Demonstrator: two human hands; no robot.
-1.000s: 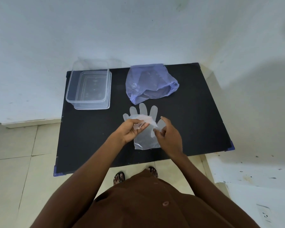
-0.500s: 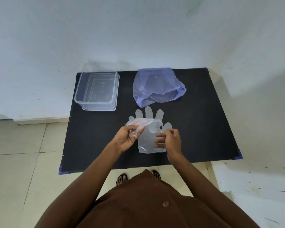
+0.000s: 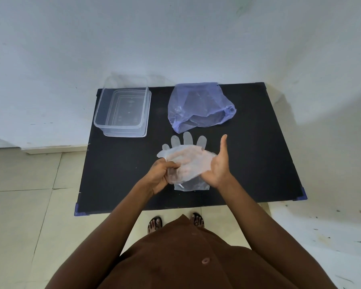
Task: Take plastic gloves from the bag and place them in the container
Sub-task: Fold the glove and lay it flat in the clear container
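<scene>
The left hand (image 3: 161, 176) is pinching the near edge of a clear plastic glove (image 3: 188, 163), while the right hand (image 3: 218, 167) is lying open under its other side, thumb pointing away — its fingers seem to be behind or inside the film, I cannot tell which. The glove is hanging above a second glove (image 3: 186, 140) lying flat on the black table (image 3: 258, 153), fingers pointing toward the wall. The container (image 3: 123, 110) is sitting open at the table's far left, so it is lying ahead and to the left of both hands — the left hand is nearer. The blue bag (image 3: 198, 105) is lying straight ahead
</scene>
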